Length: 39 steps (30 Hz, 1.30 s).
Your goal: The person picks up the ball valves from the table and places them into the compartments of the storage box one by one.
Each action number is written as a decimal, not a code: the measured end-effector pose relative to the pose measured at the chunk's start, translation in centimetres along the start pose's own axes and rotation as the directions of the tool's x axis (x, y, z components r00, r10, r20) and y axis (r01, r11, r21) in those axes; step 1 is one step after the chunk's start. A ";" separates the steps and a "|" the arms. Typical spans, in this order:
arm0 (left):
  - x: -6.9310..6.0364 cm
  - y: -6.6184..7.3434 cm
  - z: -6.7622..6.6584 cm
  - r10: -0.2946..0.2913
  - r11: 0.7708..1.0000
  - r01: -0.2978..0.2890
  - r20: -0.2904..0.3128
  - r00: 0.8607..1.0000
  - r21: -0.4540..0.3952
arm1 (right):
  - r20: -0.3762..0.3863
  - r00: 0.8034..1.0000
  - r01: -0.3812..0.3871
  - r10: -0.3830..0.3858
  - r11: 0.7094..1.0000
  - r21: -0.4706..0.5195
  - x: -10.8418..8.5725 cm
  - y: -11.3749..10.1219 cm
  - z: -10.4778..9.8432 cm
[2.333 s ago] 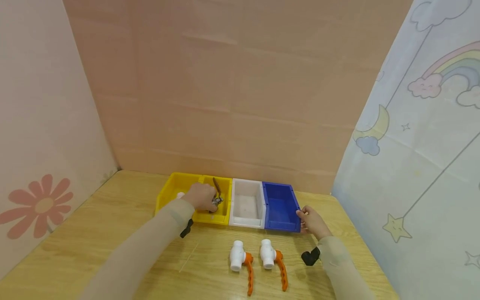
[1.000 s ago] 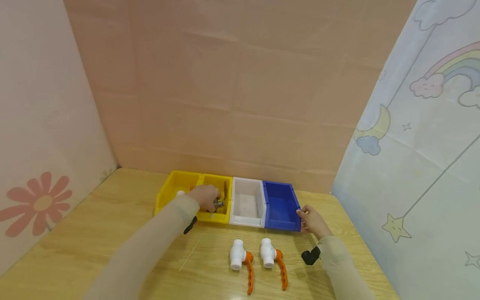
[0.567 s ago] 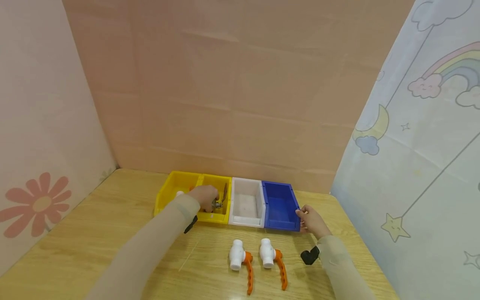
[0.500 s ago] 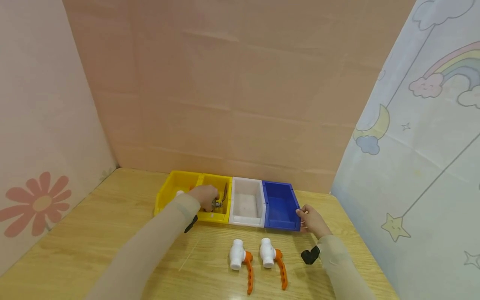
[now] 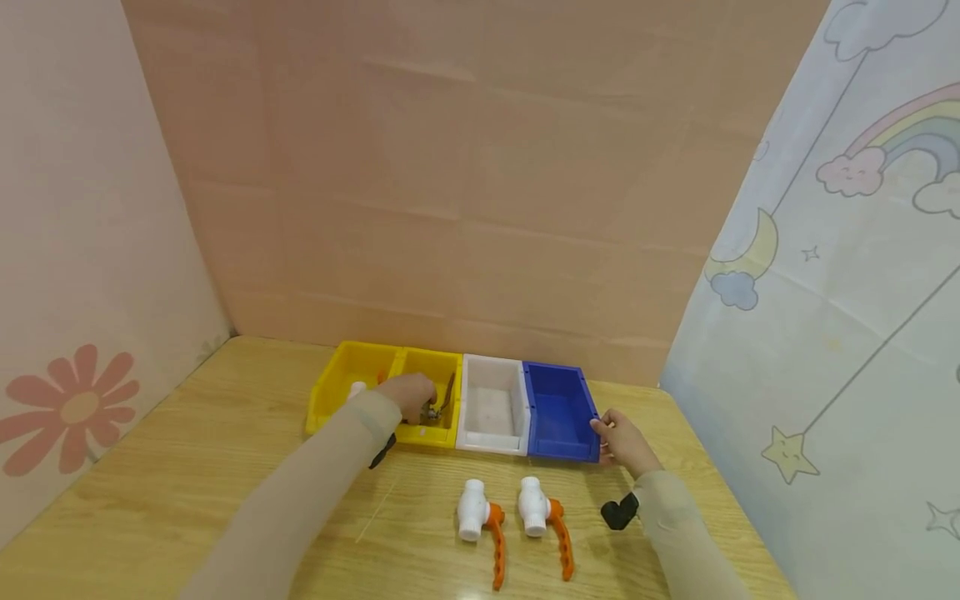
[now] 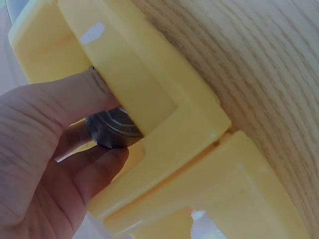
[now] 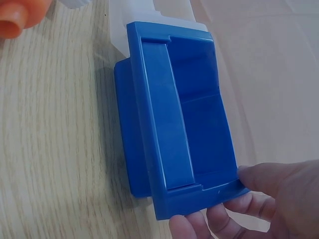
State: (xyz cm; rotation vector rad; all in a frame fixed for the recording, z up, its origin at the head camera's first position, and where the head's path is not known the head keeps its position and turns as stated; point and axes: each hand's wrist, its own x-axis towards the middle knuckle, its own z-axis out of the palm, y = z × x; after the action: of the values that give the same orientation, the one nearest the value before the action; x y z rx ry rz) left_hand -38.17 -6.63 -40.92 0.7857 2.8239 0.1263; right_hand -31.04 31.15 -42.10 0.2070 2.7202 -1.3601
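In the head view my left hand [image 5: 408, 395] reaches into the second yellow bin [image 5: 435, 436]. The left wrist view shows its thumb and fingers around a dark round metal part [image 6: 113, 128] just inside the bin's front wall [image 6: 134, 89]. Beside the hand, a metal fitting [image 5: 432, 412] with a brown handle [image 5: 448, 392] shows in that bin. My right hand [image 5: 628, 443] pinches the right edge of the blue bin [image 5: 564, 452]; in the right wrist view the thumb lies on the rim [image 7: 219, 195] and the fingers curl beneath it.
Two white valves [image 5: 472, 510] [image 5: 533, 507] with orange handles lie on the wooden table [image 5: 420, 533] in front of the bins. A white bin [image 5: 492, 444] stands between the yellow and blue ones. The leftmost yellow bin [image 5: 324, 400] holds white and orange parts. A pink wall [image 5: 450, 208] rises behind.
Since the earliest frame my left hand has shifted slightly within the second yellow bin, and the brown handle there has moved right and lower. My right hand stays on the blue bin.
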 end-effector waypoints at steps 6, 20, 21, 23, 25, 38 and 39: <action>0.0 -0.1 0.5 0.013 0.999 -0.012 -0.016 1.000 0.032 | -0.005 1.000 0.005 -0.005 1.000 -0.001 -0.2 0.0 0.1; 0.0 0.9 0.4 -0.003 0.995 0.001 0.024 1.000 0.102 | -0.005 1.000 0.008 -0.008 1.000 -0.003 -0.4 -0.2 0.0; 0.0 0.9 0.4 -0.005 0.994 0.002 0.031 1.000 0.110 | -0.005 1.000 0.010 -0.010 1.000 -0.006 -0.4 -0.2 -0.1; 0.0 1.0 0.4 -0.006 0.992 0.001 0.040 0.999 0.127 | -0.005 1.000 0.010 -0.010 1.000 -0.005 -0.5 -0.2 -0.1; 0.0 1.0 0.4 -0.002 0.989 -0.005 0.047 0.999 0.147 | -0.003 1.000 0.011 -0.011 1.000 -0.006 -0.5 -0.2 -0.1; -0.1 1.3 0.2 -0.029 0.986 0.018 0.064 0.998 0.166 | 0.007 1.000 -0.002 0.002 1.000 -0.008 -0.1 -0.2 0.0; -0.1 1.3 0.2 -0.034 0.986 0.024 0.064 0.997 0.165 | 0.004 1.000 -0.004 0.004 1.000 -0.005 -0.1 -0.2 0.0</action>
State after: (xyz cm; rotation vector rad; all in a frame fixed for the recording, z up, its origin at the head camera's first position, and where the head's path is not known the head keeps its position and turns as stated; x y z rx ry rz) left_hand -37.38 -5.58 -40.93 0.7663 2.8079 -0.1360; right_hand -30.98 31.05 -41.96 0.2094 2.7180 -1.3509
